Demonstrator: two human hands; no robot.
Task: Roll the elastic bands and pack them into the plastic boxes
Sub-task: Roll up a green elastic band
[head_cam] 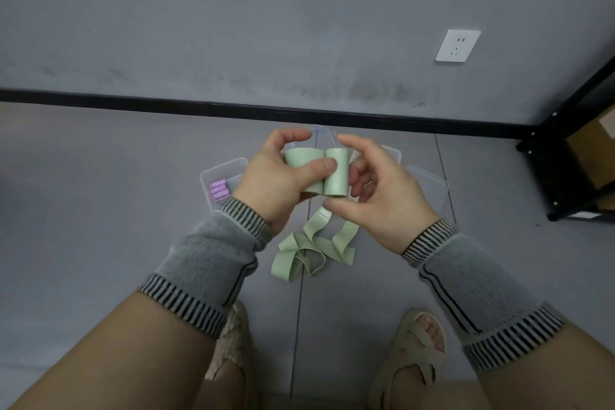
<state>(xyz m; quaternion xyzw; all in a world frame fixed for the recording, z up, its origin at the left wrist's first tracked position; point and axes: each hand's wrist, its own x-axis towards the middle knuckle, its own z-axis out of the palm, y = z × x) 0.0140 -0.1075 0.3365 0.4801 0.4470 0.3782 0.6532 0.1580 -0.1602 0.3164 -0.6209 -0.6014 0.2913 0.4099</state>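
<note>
Green elastic band (312,245), one item: two rolled ends held side by side above the floor, slack middle trailing down in loops onto the grey floor (100,193) between the hands and the feet. Left hand (283,176) grip: thumb and fingers curled round the left roll (299,163). Right hand (376,190) grip: thumb and fingers pinching the right roll (336,173). Step judged: rolling, unfinished; next move calls for winding in the slack, then packing. Clear plastic boxes (429,186) lie beyond the hands; far-left box (226,170) holds purple rolls (218,190). Room: grey wall, black skirting (133,102), white socket (457,45) far right, black shelf frame (565,150) right.
</note>
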